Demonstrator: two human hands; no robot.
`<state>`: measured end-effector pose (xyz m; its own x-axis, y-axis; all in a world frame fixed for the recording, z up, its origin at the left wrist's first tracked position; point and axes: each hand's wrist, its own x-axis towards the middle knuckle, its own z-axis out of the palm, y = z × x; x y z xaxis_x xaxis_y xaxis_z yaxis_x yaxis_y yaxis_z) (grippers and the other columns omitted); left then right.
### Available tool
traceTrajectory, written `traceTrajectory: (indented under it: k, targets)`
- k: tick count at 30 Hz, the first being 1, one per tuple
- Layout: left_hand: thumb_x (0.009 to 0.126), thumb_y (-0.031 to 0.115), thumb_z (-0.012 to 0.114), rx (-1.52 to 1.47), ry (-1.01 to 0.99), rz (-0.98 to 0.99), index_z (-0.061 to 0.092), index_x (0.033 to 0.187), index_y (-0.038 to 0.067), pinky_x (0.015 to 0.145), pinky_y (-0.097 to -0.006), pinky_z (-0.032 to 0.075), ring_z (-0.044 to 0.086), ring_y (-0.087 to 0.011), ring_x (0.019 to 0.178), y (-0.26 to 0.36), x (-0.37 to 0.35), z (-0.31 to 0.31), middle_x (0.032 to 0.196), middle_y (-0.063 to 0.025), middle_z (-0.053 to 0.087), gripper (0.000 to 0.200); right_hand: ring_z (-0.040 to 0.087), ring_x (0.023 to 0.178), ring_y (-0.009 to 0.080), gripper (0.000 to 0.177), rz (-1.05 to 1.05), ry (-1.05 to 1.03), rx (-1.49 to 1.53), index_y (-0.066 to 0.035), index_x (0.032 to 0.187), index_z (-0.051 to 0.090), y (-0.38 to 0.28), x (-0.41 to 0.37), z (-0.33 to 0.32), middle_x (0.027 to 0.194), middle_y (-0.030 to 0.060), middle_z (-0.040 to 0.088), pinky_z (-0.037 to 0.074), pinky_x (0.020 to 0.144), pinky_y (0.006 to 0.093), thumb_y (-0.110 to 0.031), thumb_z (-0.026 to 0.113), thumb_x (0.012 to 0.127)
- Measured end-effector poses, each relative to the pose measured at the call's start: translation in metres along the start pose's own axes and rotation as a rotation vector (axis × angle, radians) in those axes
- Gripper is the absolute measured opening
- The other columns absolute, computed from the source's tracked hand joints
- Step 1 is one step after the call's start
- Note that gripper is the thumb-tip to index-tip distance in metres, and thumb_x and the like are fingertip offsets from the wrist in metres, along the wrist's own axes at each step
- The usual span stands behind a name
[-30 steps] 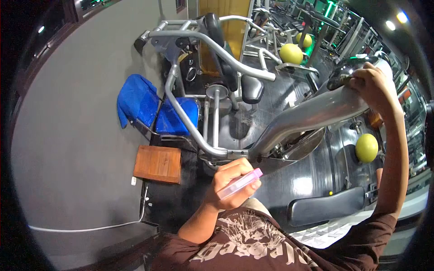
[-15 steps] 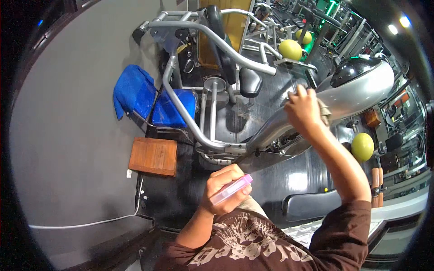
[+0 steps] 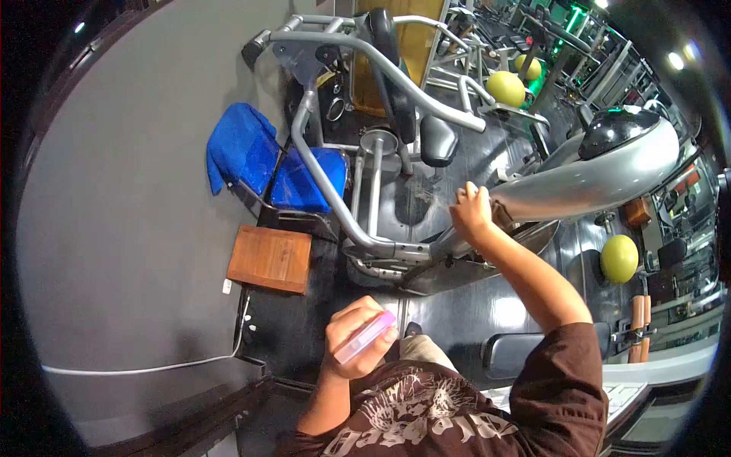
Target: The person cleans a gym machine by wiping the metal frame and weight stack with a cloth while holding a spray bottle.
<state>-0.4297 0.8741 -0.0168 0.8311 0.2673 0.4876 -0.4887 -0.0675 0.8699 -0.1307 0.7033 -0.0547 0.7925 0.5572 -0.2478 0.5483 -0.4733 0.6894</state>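
My left hand [image 3: 344, 343] is wrapped around a small clear bottle with a pink cap [image 3: 365, 338], held tilted in front of my shirt. Further out, my right hand [image 3: 470, 213] is closed on a brownish cloth [image 3: 499, 212], only a bit of which shows past the hand. That cloth lies against the silver curved body [image 3: 586, 183] of a gym machine, near where it narrows toward the lower frame. A glossy black cover [image 3: 618, 132] tops the machine's far end.
Silver bars [image 3: 381, 65] of the machine arch on the left, by a padded seat [image 3: 439, 141]. A blue chair [image 3: 308, 179] and wooden stool [image 3: 270, 259] stand along the grey wall. A black bench pad [image 3: 525, 354] is at my right, and a yellow ball [image 3: 619, 259] lies beyond.
My right hand has moved with the cloth down and left along the silver body, toward the lower frame. My left hand still holds the bottle. The view has shifted slightly.
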Motion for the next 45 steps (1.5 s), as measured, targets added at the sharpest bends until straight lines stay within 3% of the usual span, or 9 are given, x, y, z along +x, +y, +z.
traceTrajectory:
  k: [5, 13, 16, 19, 32, 35, 40, 42, 45]
  targets:
    - [0.087, 0.017, 0.071, -0.046, -0.05, 0.039, 0.067, 0.085, -0.005, 0.06, -0.0306, 0.049, 0.062, -0.02, 0.064, -0.009, 0.022, 0.011, 0.078, -0.0136, 0.066, 0.023, 0.046, 0.127, 0.0264, 0.024, 0.153, 0.12, 0.107, -0.026, 0.107, 0.076, 0.071, -0.085, -0.057, 0.136, 0.0045, 0.056, 0.04, 0.095, 0.0429, -0.033, 0.067, 0.087]
    - [0.087, 0.019, 0.072, -0.133, -0.211, 0.055, 0.067, 0.084, -0.003, 0.063, -0.0307, 0.049, 0.062, -0.0197, 0.069, -0.018, 0.062, 0.04, 0.078, -0.013, 0.066, 0.023, 0.061, 0.092, 0.0287, 0.022, 0.725, 0.779, 0.089, -0.016, 0.113, 0.072, 0.225, -0.243, -0.095, 0.103, 0.0053, 0.064, 0.051, 0.079, 0.0407, -0.019, 0.066, 0.091]
    - [0.088, 0.019, 0.072, -0.125, -0.241, 0.063, 0.067, 0.083, -0.003, 0.063, -0.0303, 0.05, 0.062, -0.0197, 0.068, -0.019, 0.071, 0.052, 0.078, -0.0124, 0.066, 0.023, 0.064, 0.093, 0.0261, 0.022, 0.673, 1.054, 0.696, -0.008, 0.117, 0.071, 0.256, -0.239, -0.037, 0.102, 0.0103, 0.067, 0.052, 0.079, 0.0362, -0.016, 0.066, 0.097]
    - [0.084, 0.01, 0.072, -0.181, -0.241, 0.09, 0.066, 0.086, -0.003, 0.062, -0.0301, 0.045, 0.057, -0.0185, 0.065, -0.021, 0.075, 0.063, 0.075, -0.0098, 0.061, 0.014, 0.063, 0.093, 0.0263, 0.029, 0.683, 1.332, 0.274, -0.008, 0.117, 0.072, 0.218, -0.214, -0.012, 0.1, 0.0113, 0.068, 0.051, 0.08, 0.0378, -0.005, 0.073, 0.088]
    - [0.087, 0.024, 0.073, -0.064, -0.16, 0.004, 0.068, 0.084, -0.004, 0.062, -0.0306, 0.047, 0.059, -0.0191, 0.067, -0.017, 0.06, 0.05, 0.077, -0.012, 0.065, 0.028, 0.053, 0.092, 0.0274, 0.053, 0.22, 0.985, 0.456, -0.031, 0.124, 0.071, -0.017, -0.076, 0.117, 0.118, 0.0015, 0.063, 0.046, 0.08, 0.0451, -0.012, 0.065, 0.076]
    - [0.084, 0.008, 0.07, -0.012, -0.131, 0.01, 0.066, 0.085, -0.006, 0.059, -0.0289, 0.047, 0.059, -0.0172, 0.064, -0.012, 0.058, 0.037, 0.077, -0.012, 0.064, 0.014, 0.054, 0.092, 0.0271, 0.05, 0.281, 0.91, 0.468, -0.029, 0.126, 0.071, 0.007, -0.103, 0.078, 0.115, 0.0013, 0.061, 0.046, 0.08, 0.045, -0.013, 0.063, 0.079]
    - [0.085, 0.008, 0.07, -0.038, -0.138, -0.016, 0.066, 0.085, -0.006, 0.059, -0.0285, 0.047, 0.059, -0.0172, 0.064, -0.013, 0.062, 0.041, 0.078, -0.0116, 0.064, 0.014, 0.054, 0.083, 0.0231, 0.034, 0.555, 1.555, 0.352, -0.015, 0.111, 0.077, 0.136, -0.165, -0.005, 0.096, 0.0027, 0.058, 0.043, 0.075, 0.0391, -0.004, 0.076, 0.079]
    - [0.085, 0.009, 0.071, -0.042, -0.166, -0.009, 0.067, 0.085, -0.006, 0.059, -0.0286, 0.047, 0.059, -0.0174, 0.065, -0.012, 0.067, 0.048, 0.077, -0.0115, 0.064, 0.015, 0.057, 0.096, 0.0217, 0.028, 0.889, 1.613, 0.371, -0.008, 0.114, 0.075, 0.184, -0.196, -0.017, 0.104, 0.0065, 0.058, 0.047, 0.085, 0.0351, 0.0, 0.074, 0.087]
    - [0.084, 0.009, 0.071, -0.05, -0.218, 0.037, 0.067, 0.085, -0.005, 0.061, -0.0293, 0.048, 0.06, -0.0181, 0.066, -0.011, 0.075, 0.061, 0.077, -0.0116, 0.065, 0.015, 0.058, 0.102, 0.0217, 0.034, 0.868, 1.695, 0.542, -0.008, 0.123, 0.071, 0.206, -0.192, -0.006, 0.109, 0.0104, 0.062, 0.048, 0.089, 0.0341, 0.0, 0.072, 0.09]
